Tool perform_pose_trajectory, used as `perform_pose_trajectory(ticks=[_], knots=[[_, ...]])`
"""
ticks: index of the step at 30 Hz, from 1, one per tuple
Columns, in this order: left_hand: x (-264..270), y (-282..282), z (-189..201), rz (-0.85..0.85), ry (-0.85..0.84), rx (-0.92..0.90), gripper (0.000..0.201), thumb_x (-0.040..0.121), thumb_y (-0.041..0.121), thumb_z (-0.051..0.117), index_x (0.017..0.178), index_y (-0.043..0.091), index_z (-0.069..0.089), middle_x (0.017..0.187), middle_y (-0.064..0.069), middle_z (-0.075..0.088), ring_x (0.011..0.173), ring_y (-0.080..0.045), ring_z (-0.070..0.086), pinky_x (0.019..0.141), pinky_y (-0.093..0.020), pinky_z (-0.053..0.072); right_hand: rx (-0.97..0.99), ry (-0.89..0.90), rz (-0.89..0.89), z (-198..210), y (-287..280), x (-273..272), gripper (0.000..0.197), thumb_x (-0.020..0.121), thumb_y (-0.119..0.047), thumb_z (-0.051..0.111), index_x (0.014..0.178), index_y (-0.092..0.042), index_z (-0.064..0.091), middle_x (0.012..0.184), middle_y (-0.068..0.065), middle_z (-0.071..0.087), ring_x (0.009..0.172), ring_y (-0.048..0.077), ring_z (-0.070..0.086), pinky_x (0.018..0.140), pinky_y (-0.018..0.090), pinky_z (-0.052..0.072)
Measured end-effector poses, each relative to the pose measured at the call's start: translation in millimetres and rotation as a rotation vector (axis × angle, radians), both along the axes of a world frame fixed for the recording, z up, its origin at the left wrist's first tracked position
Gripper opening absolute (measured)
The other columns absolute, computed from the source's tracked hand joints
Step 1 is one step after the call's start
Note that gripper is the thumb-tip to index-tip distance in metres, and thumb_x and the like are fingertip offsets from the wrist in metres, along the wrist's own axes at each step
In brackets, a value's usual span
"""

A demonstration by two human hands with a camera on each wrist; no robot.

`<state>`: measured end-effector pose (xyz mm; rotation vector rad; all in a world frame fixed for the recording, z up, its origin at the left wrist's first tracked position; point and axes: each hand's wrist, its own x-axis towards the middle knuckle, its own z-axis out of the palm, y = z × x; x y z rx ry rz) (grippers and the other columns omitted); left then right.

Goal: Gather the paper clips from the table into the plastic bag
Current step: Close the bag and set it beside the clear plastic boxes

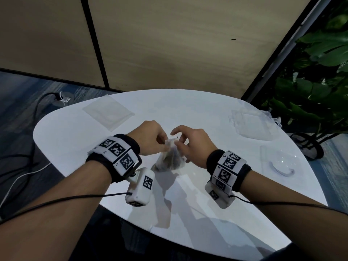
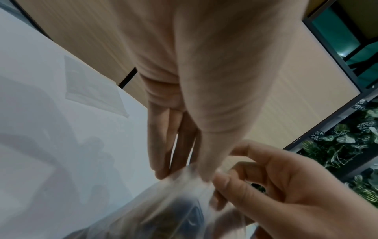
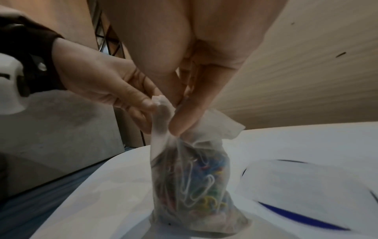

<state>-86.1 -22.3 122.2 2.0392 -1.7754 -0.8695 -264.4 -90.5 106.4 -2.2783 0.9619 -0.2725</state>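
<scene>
A small clear plastic bag (image 1: 170, 159) stands on the white table (image 1: 197, 110), filled with several coloured paper clips (image 3: 204, 190). Both hands meet at its gathered top. My left hand (image 1: 152, 137) pinches one side of the bag's mouth (image 3: 161, 103) between thumb and fingers. My right hand (image 1: 185, 143) pinches the bag's neck (image 3: 184, 129) from the other side. In the left wrist view the bag (image 2: 163, 207) is blurred under my left fingers (image 2: 161, 161), with my right hand (image 2: 266, 186) beside it. No loose clips show on the table.
A flat clear bag (image 1: 108, 112) lies at the table's far left. A clear plastic lid or tray (image 1: 252, 125) sits far right, and a clear round piece with a blue edge (image 1: 282, 166) lies nearer right. A leafy plant (image 1: 320, 72) stands beyond the right edge.
</scene>
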Motion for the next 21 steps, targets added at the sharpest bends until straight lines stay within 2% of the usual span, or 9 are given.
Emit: perform_pose_trajectory(ticks=[2, 4, 6, 9, 13, 15, 17, 19, 21], knots=[[3, -3, -3, 0.028, -0.015, -0.009, 0.033, 0.092, 0.03, 0.063, 0.068, 0.009, 0.072, 0.071, -0.011, 0.073, 0.065, -0.023, 0.063, 0.069, -0.036, 0.055, 0.01, -0.028, 0.003, -2, -1, 4, 0.018, 0.095, -0.023, 0.056, 0.111, -0.028, 0.062, 0.076, -0.009, 0.066, 0.056, 0.016, 0.066, 0.065, 0.035, 0.059], [5, -5, -5, 0.03, -0.023, -0.011, 0.039, 0.095, 0.026, 0.06, 0.058, 0.015, 0.065, 0.065, -0.007, 0.071, 0.06, -0.018, 0.061, 0.064, -0.03, 0.051, -0.059, -0.023, 0.013, -4, -4, 8, 0.012, 0.094, -0.035, 0.058, 0.102, -0.029, 0.065, 0.076, -0.01, 0.067, 0.061, 0.007, 0.061, 0.071, 0.038, 0.057], [6, -5, -5, 0.03, -0.031, -0.014, 0.039, 0.095, 0.024, 0.06, 0.057, 0.018, 0.062, 0.065, -0.004, 0.071, 0.061, -0.017, 0.062, 0.062, -0.025, 0.048, -0.146, 0.013, 0.043, -6, -9, 12, 0.017, 0.093, -0.046, 0.057, 0.098, -0.032, 0.065, 0.082, -0.01, 0.066, 0.066, 0.003, 0.056, 0.075, 0.035, 0.053], [9, -6, -5, 0.064, -0.022, -0.01, 0.032, 0.093, 0.025, 0.064, 0.062, 0.018, 0.066, 0.069, -0.008, 0.073, 0.064, -0.018, 0.066, 0.063, -0.024, 0.049, -0.21, 0.033, 0.117, -10, -15, 19, 0.018, 0.094, -0.047, 0.052, 0.1, -0.034, 0.064, 0.093, -0.011, 0.061, 0.071, 0.009, 0.058, 0.076, 0.034, 0.051], [12, -7, -12, 0.143, 0.062, 0.017, 0.021, 0.092, 0.022, 0.067, 0.08, 0.008, 0.078, 0.076, -0.007, 0.075, 0.074, -0.022, 0.075, 0.076, -0.035, 0.063, -0.319, 0.139, 0.173, -18, -24, 21, 0.025, 0.097, -0.049, 0.046, 0.105, -0.032, 0.063, 0.109, -0.007, 0.053, 0.071, 0.017, 0.058, 0.069, 0.032, 0.046], [19, -10, -16, 0.199, 0.091, 0.028, 0.018, 0.092, 0.019, 0.067, 0.09, 0.005, 0.08, 0.074, -0.004, 0.074, 0.074, -0.022, 0.075, 0.075, -0.032, 0.063, -0.373, 0.204, 0.175, -21, -31, 16, 0.027, 0.099, -0.047, 0.044, 0.109, -0.03, 0.062, 0.112, -0.004, 0.049, 0.075, 0.018, 0.053, 0.067, 0.031, 0.042], [28, -10, -20, 0.251, 0.098, 0.033, 0.017, 0.092, 0.016, 0.068, 0.092, 0.004, 0.079, 0.072, -0.002, 0.072, 0.068, -0.019, 0.072, 0.069, -0.026, 0.063, -0.383, 0.271, 0.161, -26, -42, 5, 0.026, 0.1, -0.044, 0.043, 0.111, -0.029, 0.061, 0.112, -0.002, 0.048, 0.086, 0.019, 0.051, 0.067, 0.03, 0.038], [35, -12, -28, 0.302, 0.101, 0.037, 0.017, 0.092, 0.016, 0.068, 0.093, 0.004, 0.079, 0.073, -0.002, 0.072, 0.064, -0.015, 0.069, 0.065, -0.023, 0.061, -0.361, 0.317, 0.111, -32, -54, -6, 0.026, 0.101, -0.042, 0.042, 0.111, -0.028, 0.061, 0.11, -0.001, 0.049, 0.092, 0.02, 0.054, 0.069, 0.03, 0.041], [35, -16, -37, 0.331, 0.098, 0.04, 0.018, 0.093, 0.018, 0.067, 0.095, 0.005, 0.079, 0.078, -0.004, 0.075, 0.066, -0.017, 0.07, 0.068, -0.028, 0.063, -0.321, 0.335, 0.063, -40, -60, -11, 0.025, 0.101, -0.041, 0.042, 0.112, -0.028, 0.06, 0.108, -0.001, 0.05, 0.092, 0.022, 0.057, 0.072, 0.032, 0.045]])
